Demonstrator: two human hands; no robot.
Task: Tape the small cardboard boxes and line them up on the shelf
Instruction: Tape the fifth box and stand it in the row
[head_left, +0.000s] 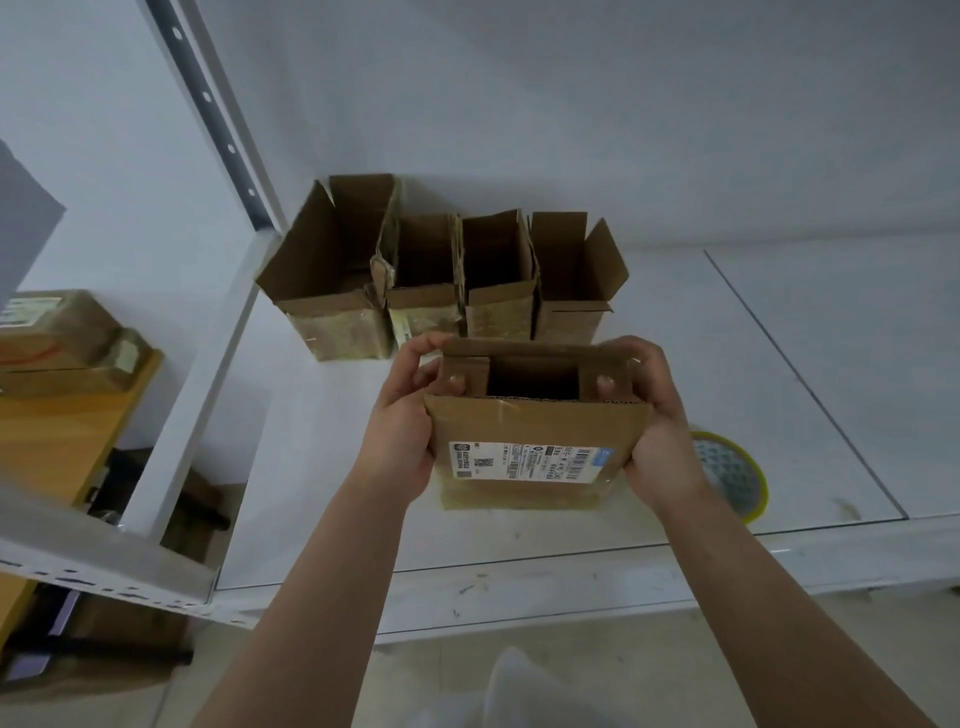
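A small cardboard box (535, 431) with a white shipping label stands on the white shelf (675, 364), its top open. My left hand (405, 426) grips its left side, thumb pressing the left end flap inward. My right hand (660, 421) grips its right side, thumb on the right end flap. Behind it, several open cardboard boxes (452, 275) stand in a row against the wall. A roll of clear tape (732, 473) with a yellow rim lies flat on the shelf just right of my right wrist.
The shelf's white upright post (218, 130) rises at the left. Beyond it, closed parcels (67, 343) sit on a wooden surface (57, 441). A seam (805, 384) runs across the shelf board on the right. The shelf's front edge (519, 587) lies below my forearms.
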